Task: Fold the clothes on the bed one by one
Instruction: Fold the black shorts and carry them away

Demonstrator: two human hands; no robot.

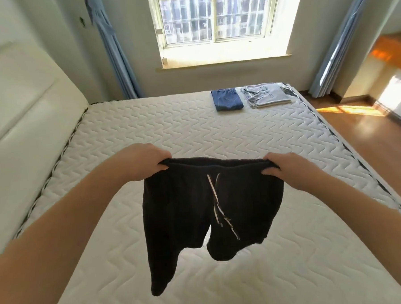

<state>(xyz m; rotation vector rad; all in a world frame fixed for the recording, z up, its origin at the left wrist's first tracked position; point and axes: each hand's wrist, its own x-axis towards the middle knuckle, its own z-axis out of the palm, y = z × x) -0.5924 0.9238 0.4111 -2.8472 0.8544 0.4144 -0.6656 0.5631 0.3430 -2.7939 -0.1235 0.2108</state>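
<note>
While each hand [146, 160] [288, 168] grips black trousers [186, 210], sunlight crosses the quilted mattress [158, 121].

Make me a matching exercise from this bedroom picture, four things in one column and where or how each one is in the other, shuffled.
Things:
1. black pants
2. folded jeans
3. folded grey shirt
4. blue curtain

States:
A. hanging right of the window
B. held up by the waistband in both hands
C. at the mattress's far right corner
D. lying just left of the grey shirt

Pairs: 1-B, 2-D, 3-C, 4-A
</note>
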